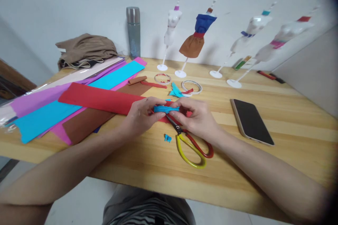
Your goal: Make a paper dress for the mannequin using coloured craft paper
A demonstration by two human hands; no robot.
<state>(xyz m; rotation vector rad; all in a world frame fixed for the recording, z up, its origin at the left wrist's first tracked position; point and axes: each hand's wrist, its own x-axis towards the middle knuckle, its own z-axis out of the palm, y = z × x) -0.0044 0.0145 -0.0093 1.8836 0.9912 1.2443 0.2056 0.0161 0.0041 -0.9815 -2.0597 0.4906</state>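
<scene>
Paper strip [166,109], blue and bunched, sits in the head view directly between the two hands, its long axis running left to right; the left hand [140,115] pinches one end, the right hand [196,114] the other, neither nearer, while scissors [179,129] lie on the desk [132,163] beside the right

On a pale wooden counter [126,167], the person's left grip [144,114] and right grip [195,114], both bare hands, pinch opposite ends of a pleated bright-blue strip [166,109]. Around that strip, metal scissors with yellow and red handles [189,143] lie at five o'clock, a flat black-screened phone [252,121] at three, a long red band [102,98] at nine, and a grey metal-topped cylindrical flask [133,35] at eleven.
</scene>
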